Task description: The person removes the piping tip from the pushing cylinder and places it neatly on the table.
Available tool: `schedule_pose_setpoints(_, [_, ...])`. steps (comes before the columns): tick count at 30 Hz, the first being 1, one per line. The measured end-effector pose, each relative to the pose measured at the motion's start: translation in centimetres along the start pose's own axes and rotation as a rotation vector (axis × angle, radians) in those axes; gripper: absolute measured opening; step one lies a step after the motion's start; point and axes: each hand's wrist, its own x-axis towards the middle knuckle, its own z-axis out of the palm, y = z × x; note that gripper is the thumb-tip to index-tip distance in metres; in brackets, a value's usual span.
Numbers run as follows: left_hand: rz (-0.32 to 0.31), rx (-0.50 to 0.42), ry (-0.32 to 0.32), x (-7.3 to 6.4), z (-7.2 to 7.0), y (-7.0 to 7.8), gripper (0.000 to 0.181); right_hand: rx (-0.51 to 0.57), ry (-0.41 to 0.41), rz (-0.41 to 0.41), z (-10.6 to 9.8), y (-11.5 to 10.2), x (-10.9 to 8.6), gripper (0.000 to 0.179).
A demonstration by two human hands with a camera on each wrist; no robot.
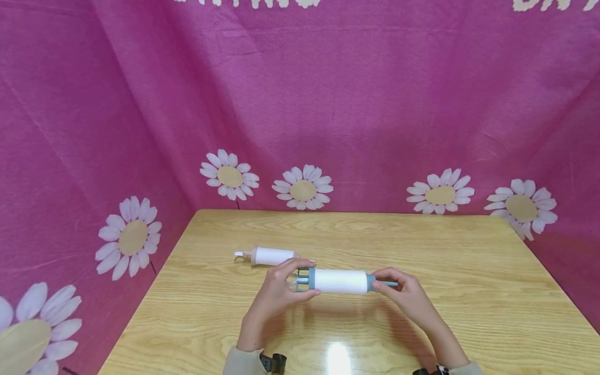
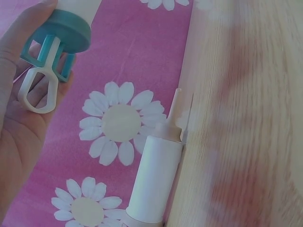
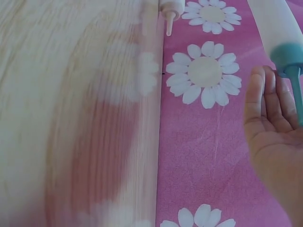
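Note:
A large syringe (image 1: pixel 340 281) with a white barrel and teal ends is held level over the table between both hands. My left hand (image 1: pixel 275 291) grips its teal collar at the plunger end, thumb below and fingers above. In the left wrist view the white ring handle (image 2: pixel 39 91) of the plunger sits close against the collar, in front of the palm. My right hand (image 1: pixel 407 294) pinches the teal nozzle base (image 1: pixel 371 283) at the other end. The thin teal nozzle (image 3: pixel 296 90) runs back toward the right palm in the right wrist view.
A second syringe (image 1: pixel 274 256), white with pale pinkish-beige ends, lies on the wooden table (image 1: pixel 356 234) behind my left hand. A pink cloth (image 1: pixel 356 104) with white daisies hangs along the table's back and left sides.

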Motion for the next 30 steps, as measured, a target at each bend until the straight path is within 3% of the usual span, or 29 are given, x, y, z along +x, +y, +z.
schedule_pose_setpoints(11, [0.029, 0.023, 0.005, 0.0, 0.0, -0.2, 0.051, -0.035, 0.024, -0.265, -0.1, 1.0, 0.2, 0.031])
schedule_pose_setpoints(15, [0.017, 0.022, 0.002, 0.0, 0.0, -0.2, 0.051, -0.023, 0.023, -0.316, -0.1, 1.1, 0.1, 0.035])
schedule_pose_setpoints(18, [-0.002, 0.015, -0.008, 0.1, 0.0, -0.2, 0.051, 0.022, 0.018, -0.253, -0.2, 1.0, 0.1, 0.031])
schedule_pose_setpoints(24, [0.000, 0.023, -0.014, 0.2, 0.0, -0.2, 0.051, 0.058, -0.020, -0.030, -0.5, 0.5, 0.1, 0.033])
schedule_pose_setpoints(30, [0.043, 0.031, -0.005, 0.2, 0.2, -0.3, 0.050, 0.065, -0.075, -0.006, -0.4, 0.7, 0.3, 0.029])
